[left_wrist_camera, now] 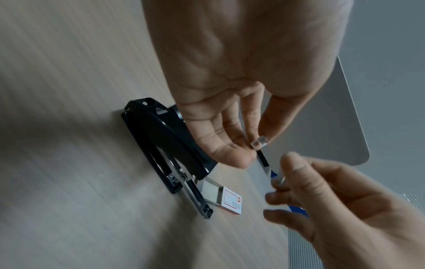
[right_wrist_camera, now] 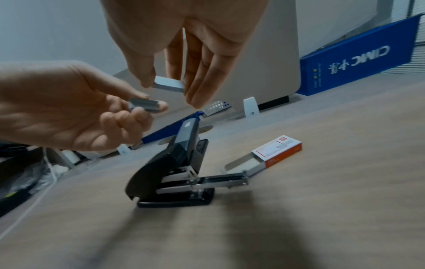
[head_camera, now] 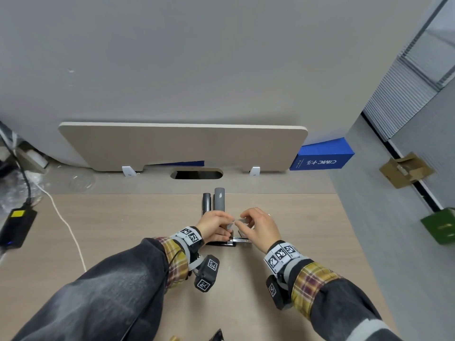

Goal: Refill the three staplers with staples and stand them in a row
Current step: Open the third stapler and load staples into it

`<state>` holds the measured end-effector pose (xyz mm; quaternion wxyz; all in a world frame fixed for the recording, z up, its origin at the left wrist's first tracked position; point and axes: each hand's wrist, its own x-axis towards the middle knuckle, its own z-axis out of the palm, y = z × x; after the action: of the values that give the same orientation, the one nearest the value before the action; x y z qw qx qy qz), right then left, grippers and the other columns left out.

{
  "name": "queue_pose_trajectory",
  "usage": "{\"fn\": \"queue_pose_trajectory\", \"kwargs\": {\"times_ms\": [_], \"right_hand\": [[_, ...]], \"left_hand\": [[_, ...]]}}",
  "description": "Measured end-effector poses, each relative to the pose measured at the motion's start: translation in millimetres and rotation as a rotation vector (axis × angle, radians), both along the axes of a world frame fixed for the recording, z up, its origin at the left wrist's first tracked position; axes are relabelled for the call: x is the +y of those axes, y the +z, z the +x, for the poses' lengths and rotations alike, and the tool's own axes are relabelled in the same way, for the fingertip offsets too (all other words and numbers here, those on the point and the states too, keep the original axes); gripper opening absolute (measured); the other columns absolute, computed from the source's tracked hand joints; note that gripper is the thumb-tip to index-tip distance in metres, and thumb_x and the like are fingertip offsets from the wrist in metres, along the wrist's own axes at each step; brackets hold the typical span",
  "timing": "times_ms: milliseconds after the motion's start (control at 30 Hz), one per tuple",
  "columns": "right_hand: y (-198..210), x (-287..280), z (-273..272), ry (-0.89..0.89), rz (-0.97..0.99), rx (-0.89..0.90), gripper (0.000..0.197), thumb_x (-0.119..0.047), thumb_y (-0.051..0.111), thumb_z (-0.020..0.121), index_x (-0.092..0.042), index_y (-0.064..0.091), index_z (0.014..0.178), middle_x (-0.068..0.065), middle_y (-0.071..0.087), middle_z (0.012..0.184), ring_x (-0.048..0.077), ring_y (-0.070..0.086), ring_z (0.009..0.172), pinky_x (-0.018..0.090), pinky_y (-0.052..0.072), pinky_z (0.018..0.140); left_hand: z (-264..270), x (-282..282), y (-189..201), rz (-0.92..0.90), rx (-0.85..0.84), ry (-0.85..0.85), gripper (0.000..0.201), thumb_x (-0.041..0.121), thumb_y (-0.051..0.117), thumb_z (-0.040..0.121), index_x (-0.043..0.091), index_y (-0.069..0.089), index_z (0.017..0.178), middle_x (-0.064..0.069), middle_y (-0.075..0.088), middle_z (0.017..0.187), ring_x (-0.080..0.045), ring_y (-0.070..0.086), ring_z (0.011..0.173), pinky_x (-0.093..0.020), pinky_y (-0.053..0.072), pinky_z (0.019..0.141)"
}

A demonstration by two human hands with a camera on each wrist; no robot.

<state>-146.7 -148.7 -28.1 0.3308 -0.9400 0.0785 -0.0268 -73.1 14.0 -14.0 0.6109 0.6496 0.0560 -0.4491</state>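
A black stapler (right_wrist_camera: 170, 180) lies on the desk with its metal staple tray (right_wrist_camera: 225, 179) pulled out toward the open staple box (right_wrist_camera: 276, 151). Just above it my left hand (head_camera: 230, 223) pinches a short staple strip (right_wrist_camera: 144, 105) between thumb and fingers. My right hand (head_camera: 240, 221) pinches a second staple strip (right_wrist_camera: 169, 82) a little higher, with a small gap between the two strips. Behind my hands, a dark stapler (head_camera: 206, 201) and a grey stapler (head_camera: 219, 198) stand side by side.
A beige divider panel (head_camera: 182, 143) closes the desk's back, with a cable slot (head_camera: 197, 174) in front of it. A blue box (head_camera: 320, 156) leans at the back right. A black power adapter (head_camera: 17, 227) and a white cable (head_camera: 66, 225) lie at left. The desk edge (head_camera: 352, 230) runs along the right.
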Motion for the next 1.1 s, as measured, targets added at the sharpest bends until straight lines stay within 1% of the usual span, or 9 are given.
{"fn": "queue_pose_trajectory", "kwargs": {"times_ms": [67, 133, 267, 433, 500, 667, 867, 1000, 1100], "right_hand": [[-8.2, -7.7, -2.8, -0.072, -0.032, 0.081, 0.025, -0.039, 0.066, 0.083, -0.019, 0.061, 0.096, -0.008, 0.057, 0.086, 0.008, 0.051, 0.076, 0.021, 0.040, 0.071], [-18.0, -12.4, -8.1, -0.129, -0.042, 0.207, 0.026, -0.038, 0.065, 0.082, -0.019, 0.058, 0.099, -0.008, 0.057, 0.086, 0.011, 0.053, 0.079, 0.026, 0.043, 0.071], [-39.2, -6.5, -13.8, -0.107, -0.111, 0.330, 0.025, -0.038, 0.065, 0.082, -0.019, 0.054, 0.093, -0.003, 0.062, 0.092, 0.019, 0.060, 0.084, 0.030, 0.047, 0.070], [-50.8, 8.2, -4.2, -0.064, -0.202, 0.303, 0.020, -0.034, 0.060, 0.085, -0.016, 0.055, 0.080, 0.004, 0.063, 0.094, 0.025, 0.061, 0.089, 0.032, 0.045, 0.068], [-57.0, 12.5, -2.1, -0.030, -0.250, 0.303, 0.022, -0.037, 0.058, 0.087, -0.016, 0.056, 0.083, 0.005, 0.063, 0.097, 0.027, 0.061, 0.093, 0.034, 0.047, 0.070], [-74.1, 19.0, -2.9, 0.012, -0.344, 0.312, 0.033, -0.040, 0.050, 0.092, -0.012, 0.059, 0.108, 0.008, 0.060, 0.112, 0.029, 0.057, 0.106, 0.036, 0.048, 0.078], [-80.3, 18.6, -3.4, 0.002, -0.368, 0.311, 0.036, -0.040, 0.049, 0.093, -0.010, 0.060, 0.111, 0.011, 0.060, 0.111, 0.032, 0.058, 0.104, 0.039, 0.049, 0.076], [-80.8, 12.2, -0.6, 0.083, -0.376, 0.316, 0.034, -0.039, 0.048, 0.095, -0.010, 0.057, 0.111, 0.011, 0.060, 0.108, 0.034, 0.059, 0.101, 0.039, 0.048, 0.072], [-80.4, 8.6, 2.2, 0.151, -0.383, 0.325, 0.028, -0.031, 0.045, 0.097, -0.009, 0.057, 0.108, 0.012, 0.060, 0.107, 0.035, 0.060, 0.098, 0.038, 0.045, 0.070]], "left_hand": [[0.4, 2.9, -5.3, 0.065, -0.030, 0.014, 0.012, 0.009, 0.059, 0.091, 0.005, 0.064, 0.102, -0.010, 0.060, 0.070, -0.018, 0.060, 0.054, -0.029, 0.058, 0.056], [0.7, 5.8, -10.6, 0.116, -0.052, 0.011, 0.013, 0.011, 0.060, 0.091, 0.006, 0.064, 0.102, -0.010, 0.062, 0.071, -0.018, 0.061, 0.054, -0.030, 0.058, 0.057], [-1.0, 10.3, -17.2, 0.156, -0.079, 0.014, 0.012, 0.012, 0.060, 0.092, 0.007, 0.063, 0.102, -0.010, 0.062, 0.071, -0.016, 0.060, 0.053, -0.027, 0.059, 0.053], [-4.6, 10.7, -21.9, 0.161, -0.109, -0.009, 0.008, 0.009, 0.057, 0.093, 0.007, 0.062, 0.099, -0.009, 0.059, 0.069, -0.017, 0.059, 0.053, -0.025, 0.057, 0.048], [-4.2, 10.2, -25.6, 0.169, -0.110, -0.006, 0.006, 0.008, 0.056, 0.093, 0.008, 0.062, 0.096, -0.009, 0.059, 0.068, -0.016, 0.059, 0.050, -0.025, 0.056, 0.047], [-2.8, 3.6, -32.8, 0.157, -0.084, -0.005, 0.008, 0.008, 0.057, 0.093, 0.011, 0.060, 0.087, -0.010, 0.058, 0.066, -0.012, 0.058, 0.042, -0.025, 0.055, 0.044], [-2.6, 1.5, -34.8, 0.139, -0.079, -0.010, 0.008, 0.008, 0.057, 0.093, 0.011, 0.061, 0.087, -0.010, 0.058, 0.067, -0.013, 0.059, 0.045, -0.024, 0.054, 0.044], [-1.5, 1.6, -35.1, 0.138, -0.071, -0.011, 0.007, 0.007, 0.057, 0.093, 0.010, 0.061, 0.089, -0.010, 0.058, 0.067, -0.013, 0.059, 0.044, -0.024, 0.054, 0.043], [0.5, 0.7, -35.1, 0.139, -0.072, -0.016, 0.007, 0.007, 0.057, 0.093, 0.010, 0.061, 0.088, -0.010, 0.058, 0.067, -0.013, 0.060, 0.044, -0.025, 0.055, 0.044]]}}
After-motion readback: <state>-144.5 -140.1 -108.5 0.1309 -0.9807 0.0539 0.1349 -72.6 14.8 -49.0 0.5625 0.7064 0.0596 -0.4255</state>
